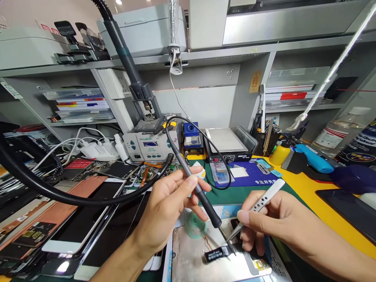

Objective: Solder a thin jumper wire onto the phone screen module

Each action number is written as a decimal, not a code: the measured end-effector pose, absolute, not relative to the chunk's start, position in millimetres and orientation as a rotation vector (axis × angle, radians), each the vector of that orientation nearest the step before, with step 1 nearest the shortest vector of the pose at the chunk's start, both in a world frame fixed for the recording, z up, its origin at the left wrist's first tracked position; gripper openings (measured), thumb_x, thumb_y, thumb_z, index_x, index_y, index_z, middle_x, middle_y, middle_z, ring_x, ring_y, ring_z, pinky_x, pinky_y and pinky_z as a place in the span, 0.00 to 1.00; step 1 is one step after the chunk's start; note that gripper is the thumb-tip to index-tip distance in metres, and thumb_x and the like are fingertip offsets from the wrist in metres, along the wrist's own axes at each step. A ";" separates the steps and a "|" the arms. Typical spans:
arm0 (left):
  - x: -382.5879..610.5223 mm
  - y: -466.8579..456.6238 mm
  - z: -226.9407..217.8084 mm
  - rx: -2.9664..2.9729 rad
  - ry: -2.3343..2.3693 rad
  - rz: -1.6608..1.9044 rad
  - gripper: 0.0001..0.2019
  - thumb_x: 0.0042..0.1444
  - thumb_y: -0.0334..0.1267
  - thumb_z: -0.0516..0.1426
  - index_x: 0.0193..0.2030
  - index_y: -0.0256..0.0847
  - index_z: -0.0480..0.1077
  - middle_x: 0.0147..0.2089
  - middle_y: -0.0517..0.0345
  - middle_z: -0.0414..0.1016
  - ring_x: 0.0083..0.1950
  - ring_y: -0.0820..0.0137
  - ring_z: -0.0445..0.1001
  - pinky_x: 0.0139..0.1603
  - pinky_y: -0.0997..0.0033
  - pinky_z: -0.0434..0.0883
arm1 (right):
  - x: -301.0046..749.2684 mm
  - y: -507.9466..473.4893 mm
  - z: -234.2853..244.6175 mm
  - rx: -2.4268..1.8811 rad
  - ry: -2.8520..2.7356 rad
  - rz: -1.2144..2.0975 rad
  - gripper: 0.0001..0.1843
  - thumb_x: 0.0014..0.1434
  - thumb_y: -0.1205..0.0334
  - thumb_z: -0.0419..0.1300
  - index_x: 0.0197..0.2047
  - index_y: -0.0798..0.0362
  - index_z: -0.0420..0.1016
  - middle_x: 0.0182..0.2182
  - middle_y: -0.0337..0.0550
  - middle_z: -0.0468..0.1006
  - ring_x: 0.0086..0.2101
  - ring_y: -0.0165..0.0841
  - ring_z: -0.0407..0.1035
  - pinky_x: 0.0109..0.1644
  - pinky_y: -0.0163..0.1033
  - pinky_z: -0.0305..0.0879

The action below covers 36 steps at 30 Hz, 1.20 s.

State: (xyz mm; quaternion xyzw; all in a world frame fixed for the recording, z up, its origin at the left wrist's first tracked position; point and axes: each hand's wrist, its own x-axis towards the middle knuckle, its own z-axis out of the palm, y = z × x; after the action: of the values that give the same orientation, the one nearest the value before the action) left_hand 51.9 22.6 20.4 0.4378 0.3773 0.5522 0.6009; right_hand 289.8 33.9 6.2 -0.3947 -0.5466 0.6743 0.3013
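My left hand point(157, 215) is closed around a soldering iron point(209, 205), which slants down to the right. Pinched in my right hand point(279, 223) are white tweezers point(268, 196) with holes along the arm. The iron's tip and the tweezer points come close together over a black flex cable point(217, 253) with small white print; whether they touch it I cannot tell. Beneath the cable lies a silvery metal panel point(188, 268). On the panel, below my left fingers, sits a translucent green spool point(194, 225), with a thin copper-coloured strand beside it.
Phones and phone screens point(85, 223) crowd the left. A thick black hose point(88, 197) arches over them. Behind stand a soldering station point(149, 145), a flat heating plate point(226, 140) and a pen holder point(261, 141). A clear bottle point(337, 131) and a dark phone point(349, 211) are right.
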 end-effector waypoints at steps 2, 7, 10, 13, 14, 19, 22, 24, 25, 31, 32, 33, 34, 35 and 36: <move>51.4 22.1 20.2 1.007 0.862 1.276 0.14 0.67 0.41 0.65 0.55 0.35 0.79 0.39 0.55 0.82 0.27 0.75 0.76 0.27 0.75 0.82 | 289.0 33.8 9.0 -1.031 -1.419 1.779 0.21 0.56 0.48 0.80 0.29 0.54 0.81 0.24 0.42 0.85 0.25 0.32 0.78 0.28 0.30 0.74; 48.5 19.8 19.1 1.002 0.820 1.243 0.13 0.69 0.41 0.62 0.56 0.39 0.79 0.43 0.56 0.82 0.29 0.74 0.79 0.31 0.73 0.81 | 290.3 32.0 9.2 -1.030 -1.422 1.779 0.20 0.57 0.48 0.80 0.31 0.54 0.80 0.26 0.42 0.85 0.26 0.34 0.79 0.26 0.30 0.73; 47.9 20.1 18.5 1.016 0.804 1.232 0.12 0.70 0.41 0.61 0.54 0.40 0.80 0.44 0.54 0.82 0.30 0.72 0.79 0.32 0.72 0.81 | 292.2 31.6 8.3 -1.065 -1.460 1.800 0.19 0.58 0.50 0.79 0.31 0.53 0.78 0.24 0.42 0.85 0.25 0.34 0.79 0.25 0.29 0.69; 48.7 19.9 19.1 1.023 0.814 1.231 0.11 0.70 0.41 0.60 0.54 0.42 0.79 0.43 0.55 0.82 0.31 0.71 0.79 0.32 0.72 0.80 | 291.3 33.0 10.7 -1.058 -1.429 1.797 0.19 0.57 0.51 0.79 0.31 0.54 0.78 0.26 0.41 0.85 0.25 0.32 0.79 0.23 0.26 0.66; 49.0 19.6 19.5 1.025 0.820 1.228 0.11 0.71 0.41 0.59 0.54 0.42 0.79 0.43 0.56 0.82 0.31 0.71 0.79 0.32 0.72 0.80 | 290.6 33.7 12.1 -1.050 -1.420 1.784 0.19 0.56 0.50 0.79 0.31 0.54 0.78 0.26 0.41 0.85 0.24 0.32 0.79 0.22 0.26 0.65; 48.2 19.7 20.8 1.023 0.841 1.208 0.12 0.72 0.41 0.58 0.56 0.42 0.78 0.44 0.56 0.82 0.30 0.72 0.80 0.34 0.73 0.80 | 289.8 35.3 16.5 -1.091 -1.474 1.733 0.24 0.55 0.43 0.79 0.30 0.54 0.79 0.21 0.39 0.80 0.20 0.29 0.73 0.19 0.26 0.61; 46.4 20.2 20.4 1.023 0.844 1.202 0.13 0.72 0.42 0.59 0.58 0.43 0.78 0.45 0.56 0.82 0.30 0.72 0.81 0.34 0.73 0.80 | 293.7 34.8 15.5 -1.169 -1.505 1.694 0.28 0.52 0.36 0.78 0.32 0.54 0.81 0.22 0.40 0.80 0.20 0.32 0.74 0.19 0.30 0.63; 45.6 19.8 20.2 1.028 0.847 1.199 0.12 0.72 0.42 0.59 0.57 0.42 0.78 0.45 0.56 0.82 0.31 0.72 0.81 0.33 0.73 0.80 | 296.8 34.5 14.3 -1.207 -1.513 1.655 0.30 0.51 0.33 0.77 0.36 0.55 0.83 0.22 0.40 0.80 0.21 0.34 0.75 0.20 0.33 0.65; 45.5 19.5 20.2 1.033 0.846 1.198 0.12 0.72 0.41 0.58 0.56 0.42 0.78 0.45 0.56 0.82 0.31 0.72 0.80 0.33 0.73 0.80 | 297.9 34.5 13.9 -1.219 -1.514 1.640 0.31 0.51 0.33 0.76 0.37 0.55 0.83 0.22 0.40 0.80 0.21 0.34 0.75 0.20 0.33 0.66; 48.1 19.9 19.9 1.040 0.857 1.196 0.12 0.71 0.42 0.60 0.56 0.42 0.78 0.44 0.57 0.82 0.29 0.73 0.80 0.32 0.74 0.79 | 295.3 34.3 15.3 -1.248 -1.506 1.602 0.30 0.51 0.33 0.76 0.38 0.54 0.84 0.20 0.39 0.79 0.19 0.34 0.73 0.20 0.34 0.66; 48.6 20.2 19.9 1.042 0.864 1.196 0.13 0.71 0.43 0.60 0.56 0.42 0.78 0.43 0.57 0.82 0.29 0.73 0.79 0.31 0.74 0.79 | 293.6 34.2 15.9 -1.247 -1.504 1.605 0.29 0.51 0.34 0.77 0.36 0.54 0.84 0.20 0.39 0.79 0.19 0.33 0.72 0.20 0.33 0.65; 49.2 20.4 19.9 1.045 0.870 1.199 0.13 0.70 0.43 0.61 0.56 0.41 0.78 0.43 0.57 0.82 0.28 0.73 0.79 0.31 0.74 0.79 | 291.9 34.1 16.4 -1.239 -1.503 1.613 0.27 0.52 0.36 0.77 0.35 0.54 0.83 0.19 0.39 0.79 0.19 0.32 0.71 0.20 0.33 0.64; 49.7 20.5 20.1 1.046 0.877 1.203 0.13 0.70 0.43 0.61 0.56 0.41 0.78 0.43 0.57 0.82 0.28 0.73 0.79 0.30 0.75 0.79 | 290.5 33.8 16.8 -1.226 -1.498 1.625 0.26 0.52 0.38 0.77 0.34 0.53 0.82 0.19 0.38 0.79 0.18 0.31 0.69 0.20 0.32 0.63; 50.3 20.3 20.4 1.046 0.882 1.207 0.13 0.69 0.43 0.62 0.56 0.41 0.79 0.43 0.57 0.82 0.27 0.74 0.79 0.30 0.75 0.79 | 289.5 33.5 16.9 -1.206 -1.491 1.637 0.24 0.53 0.40 0.77 0.33 0.53 0.82 0.18 0.38 0.79 0.18 0.30 0.68 0.20 0.31 0.62; 50.9 20.0 20.8 1.044 0.886 1.214 0.13 0.69 0.43 0.62 0.55 0.40 0.79 0.42 0.56 0.82 0.27 0.74 0.78 0.29 0.75 0.80 | 289.0 33.0 16.8 -1.187 -1.488 1.648 0.22 0.54 0.42 0.77 0.32 0.53 0.81 0.18 0.37 0.79 0.17 0.28 0.66 0.20 0.30 0.60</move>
State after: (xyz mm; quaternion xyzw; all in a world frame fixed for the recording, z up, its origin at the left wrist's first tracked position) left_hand 50.9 20.0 20.8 0.4523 0.3838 0.5257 0.6098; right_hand 289.0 33.0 16.8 -0.4486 -0.5625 0.6230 0.3070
